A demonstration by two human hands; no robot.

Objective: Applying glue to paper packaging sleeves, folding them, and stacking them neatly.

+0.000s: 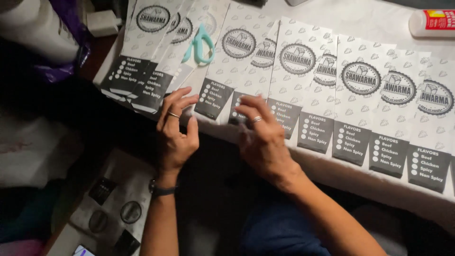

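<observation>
Several long white paper sleeves with round dark emblems and dark printed lower panels lie side by side, overlapping, along the table's near edge. My left hand hovers with fingers spread at the lower end of one sleeve, its fingertips at the sleeve's edge. My right hand rests flat on the dark panel of the neighbouring sleeve, covering most of it. Each hand wears a ring, and a dark band circles my left wrist. Neither hand grips anything.
Pale green scissors lie on the sleeves at the back left. A white glue bottle with a red label lies at the far right. More printed paper lies below the table edge. A white roll sits far left.
</observation>
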